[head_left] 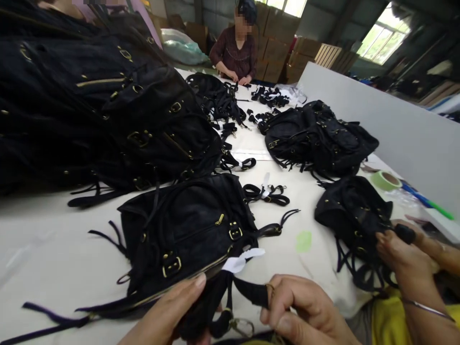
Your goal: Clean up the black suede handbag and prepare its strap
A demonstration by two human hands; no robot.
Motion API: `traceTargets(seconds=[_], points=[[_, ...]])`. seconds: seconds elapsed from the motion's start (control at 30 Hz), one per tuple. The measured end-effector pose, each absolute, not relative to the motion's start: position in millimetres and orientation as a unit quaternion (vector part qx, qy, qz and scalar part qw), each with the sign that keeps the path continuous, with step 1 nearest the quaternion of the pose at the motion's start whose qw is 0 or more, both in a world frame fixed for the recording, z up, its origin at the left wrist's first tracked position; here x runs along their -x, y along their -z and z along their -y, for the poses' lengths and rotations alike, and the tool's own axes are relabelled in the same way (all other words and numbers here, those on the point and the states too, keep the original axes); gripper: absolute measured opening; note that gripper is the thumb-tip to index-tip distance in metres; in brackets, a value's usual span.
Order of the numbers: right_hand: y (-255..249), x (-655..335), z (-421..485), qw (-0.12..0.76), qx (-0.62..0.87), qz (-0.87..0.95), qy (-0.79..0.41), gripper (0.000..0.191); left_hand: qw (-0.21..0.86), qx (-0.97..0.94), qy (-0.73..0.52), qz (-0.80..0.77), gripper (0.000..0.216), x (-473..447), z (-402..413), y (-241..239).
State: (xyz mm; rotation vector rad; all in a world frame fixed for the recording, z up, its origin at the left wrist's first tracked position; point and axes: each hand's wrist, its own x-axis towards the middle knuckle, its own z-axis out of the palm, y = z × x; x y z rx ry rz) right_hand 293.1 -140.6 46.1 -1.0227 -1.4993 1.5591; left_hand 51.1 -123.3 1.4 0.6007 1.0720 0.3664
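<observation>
Two bare hands at the bottom edge work a black strap [247,290] at the near rim of a black suede bag [187,239] on a pale table [53,254].

The left hand [168,314] pinches the bag's zipped edge, fingers together; the right hand [305,311] has fingers clamped on the strap by its brass ring. The step looks like fastening strap to bag, which calls for a clip lined up. At right, a co-worker's hand [398,254] grips another bag [354,211].

The left hand [172,311] is held low, fingers extended and pinched shut. The right hand [305,311] is curled closed beside it.
</observation>
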Motion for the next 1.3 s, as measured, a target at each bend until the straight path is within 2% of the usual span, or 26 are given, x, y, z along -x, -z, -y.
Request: traceTargets(seconds=[0.07,0.13,0.2,0.27,0.33,0.5,0.67,0.83,1.0,1.17,1.3], points=[[-55.2,-293.0,142.7,0.361,0.391,0.577,-0.619,0.023,0.770,-0.394,-0.122,-0.487,0.067,-47.5,126.3,8.8],[-55.3,-288.8,143.3,0.333,0.400,0.575,-0.631,0.025,0.672,-0.528,-0.116,-0.506,0.059,-42.2,126.5,12.1],[-47.3,-281.9,142.1,0.290,0.419,0.559,-0.654,0.026,0.552,-0.603,-0.153,-0.556,0.045,-36.5,126.3,7.5],[-34.0,-274.1,139.1,0.260,0.425,0.525,-0.690,0.027,0.488,-0.615,-0.208,-0.583,0.039,-32.4,127.2,-0.7],[-19.4,-266.8,134.8,0.259,0.411,0.487,-0.726,0.029,0.501,-0.627,-0.234,-0.549,0.039,-31.6,128.7,-6.1],[7.5,-257.7,123.4,0.323,0.373,0.380,-0.782,0.035,0.546,-0.668,-0.222,-0.453,0.046,-44.8,124.8,7.1],[18.6,-257.4,117.7,0.319,0.348,0.308,-0.826,0.035,0.596,-0.653,-0.194,-0.426,0.018,-60.0,113.5,25.6],[19.5,-267.8,115.7,0.307,0.331,0.311,-0.836,0.029,0.663,-0.580,-0.239,-0.409,0.032,-59.0,116.9,35.3],[17.2,-285.2,118.3,0.308,0.434,0.371,-0.761,0.030,0.750,-0.457,-0.238,-0.414,0.044,-57.1,123.1,42.1],[18.9,-284.9,127.5,0.244,0.545,0.575,-0.559,0.020,0.753,-0.452,-0.227,-0.421,0.052,-61.0,118.7,36.7],[21.0,-280.5,134.2,0.215,0.544,0.632,-0.508,0.018,0.775,-0.381,-0.265,-0.428,0.046,-62.9,119.3,33.2]])
